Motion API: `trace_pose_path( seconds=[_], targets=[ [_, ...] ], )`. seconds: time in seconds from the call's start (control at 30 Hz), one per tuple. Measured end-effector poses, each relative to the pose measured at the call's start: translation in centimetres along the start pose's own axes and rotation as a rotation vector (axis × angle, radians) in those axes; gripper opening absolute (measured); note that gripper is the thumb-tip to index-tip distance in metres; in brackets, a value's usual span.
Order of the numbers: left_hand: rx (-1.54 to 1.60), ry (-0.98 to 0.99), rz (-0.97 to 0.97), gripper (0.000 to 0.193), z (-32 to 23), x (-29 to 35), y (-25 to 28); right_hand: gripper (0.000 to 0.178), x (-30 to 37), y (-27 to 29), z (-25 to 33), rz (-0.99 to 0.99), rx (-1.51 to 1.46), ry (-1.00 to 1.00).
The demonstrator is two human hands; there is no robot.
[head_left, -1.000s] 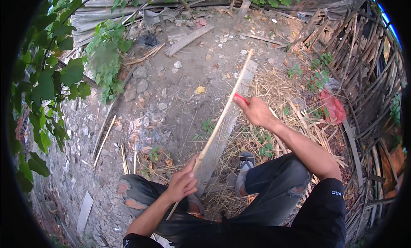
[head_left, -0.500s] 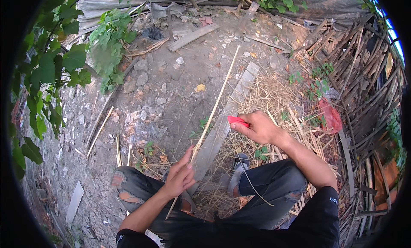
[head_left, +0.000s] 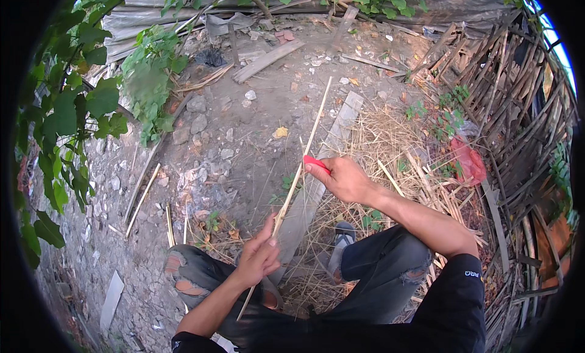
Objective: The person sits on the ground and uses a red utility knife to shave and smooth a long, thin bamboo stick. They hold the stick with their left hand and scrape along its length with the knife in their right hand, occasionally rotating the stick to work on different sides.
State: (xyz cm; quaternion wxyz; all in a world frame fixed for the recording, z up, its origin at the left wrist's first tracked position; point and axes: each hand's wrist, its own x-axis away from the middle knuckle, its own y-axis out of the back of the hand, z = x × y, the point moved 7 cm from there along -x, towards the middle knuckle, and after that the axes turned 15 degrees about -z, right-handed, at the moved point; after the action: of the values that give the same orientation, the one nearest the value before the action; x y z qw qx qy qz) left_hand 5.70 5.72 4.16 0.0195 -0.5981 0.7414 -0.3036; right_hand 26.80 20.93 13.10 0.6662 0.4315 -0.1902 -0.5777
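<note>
My left hand (head_left: 259, 258) grips the lower part of a long thin bamboo strip (head_left: 304, 155) that slants up and away over the dirt. My right hand (head_left: 344, 179) is closed around a red-handled knife (head_left: 315, 163), held against the strip about halfway along it. The blade itself is hidden by the strip and my fingers. Under the strip lies a grey wooden plank (head_left: 320, 170), running from my knees toward the far ground. I sit low, with my knees in torn dark jeans on either side of the plank.
Dry straw and bamboo shavings (head_left: 390, 146) cover the ground on the right. A stack of split bamboo sticks (head_left: 518, 109) leans along the right edge beside a red bag (head_left: 469, 161). Leafy branches (head_left: 79, 109) hang at the left, with stones and loose boards beyond.
My right hand with the knife has slid down the strip toward my body, from near its far end to about its middle. My left hand keeps its grip low on the strip.
</note>
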Motion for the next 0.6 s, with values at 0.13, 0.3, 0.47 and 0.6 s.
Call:
trace_pose_path(
  seconds=[0.13,0.3,0.47,0.6],
  targets=[
    [-0.022,0.054,0.127,0.064,1.6,2.1,-0.2,0.07,-3.0,7.8,-9.1,-0.469,-0.01,-0.307],
    [0.052,0.084,0.154,0.064,1.0,1.7,0.0,0.066,0.1,9.7,-10.7,-0.497,-0.018,-0.225],
    [0.11,0.092,0.123,0.062,0.6,1.8,0.5,0.058,1.3,7.2,-3.6,-0.208,-0.07,0.012],
    [0.11,0.058,0.106,0.063,0.0,1.2,0.1,0.055,2.5,4.5,1.3,0.095,-0.021,0.132]
  ],
)
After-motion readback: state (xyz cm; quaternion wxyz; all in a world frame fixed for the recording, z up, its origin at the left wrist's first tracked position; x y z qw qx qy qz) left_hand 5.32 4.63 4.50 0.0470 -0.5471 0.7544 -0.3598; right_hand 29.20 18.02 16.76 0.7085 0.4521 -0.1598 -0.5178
